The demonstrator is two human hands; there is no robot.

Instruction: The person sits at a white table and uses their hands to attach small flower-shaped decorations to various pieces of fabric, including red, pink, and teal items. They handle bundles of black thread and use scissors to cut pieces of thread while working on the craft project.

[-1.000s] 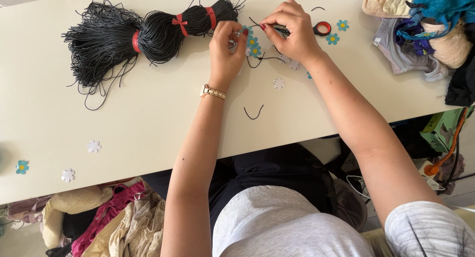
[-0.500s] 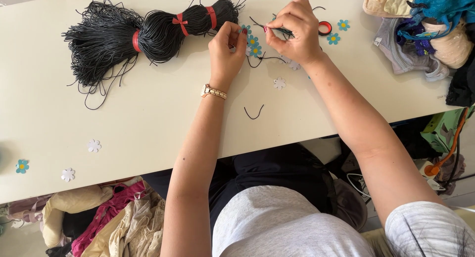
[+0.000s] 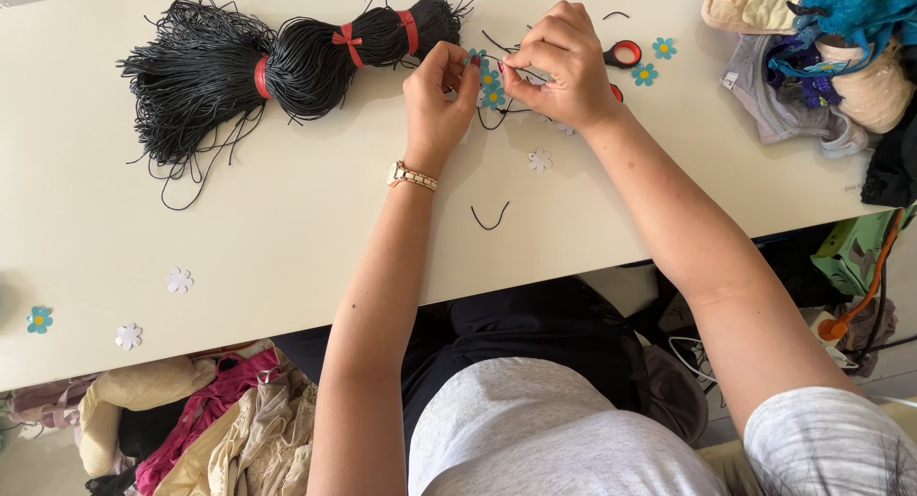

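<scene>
Fingers of both hands meet in a narrow pinch over the far part of the table (image 3: 287, 257): the left hand (image 3: 437, 100) and the right hand (image 3: 565, 68) come tip to tip, closed on a thin black cord (image 3: 497, 122) that loops down onto the tabletop just below them. Blue paper flowers (image 3: 491, 87) lie right under the fingertips, touching or nearly touching the cord. A gold wristwatch (image 3: 412, 177) sits on the left wrist. To the left of the hands, a thick bundle of black cord (image 3: 287, 62) tied with red bands stretches across the table, its near end just beside the left thumb, so that side is crowded. Behind the right hand lie red-handled scissors (image 3: 626, 53), partly hidden, with two more blue flowers (image 3: 653, 61) beside them. A heap of clothes (image 3: 812, 57) fills the far right corner. Open room lies toward the near edge: only a short curved cord scrap (image 3: 489, 217) and a white flower (image 3: 541, 160) rest between the forearms, and the wide left stretch holds just a few scattered white flowers (image 3: 179, 280) and one blue flower (image 3: 39, 318) close to the edge. Below the edge, more fabric (image 3: 191, 420) is piled.
</scene>
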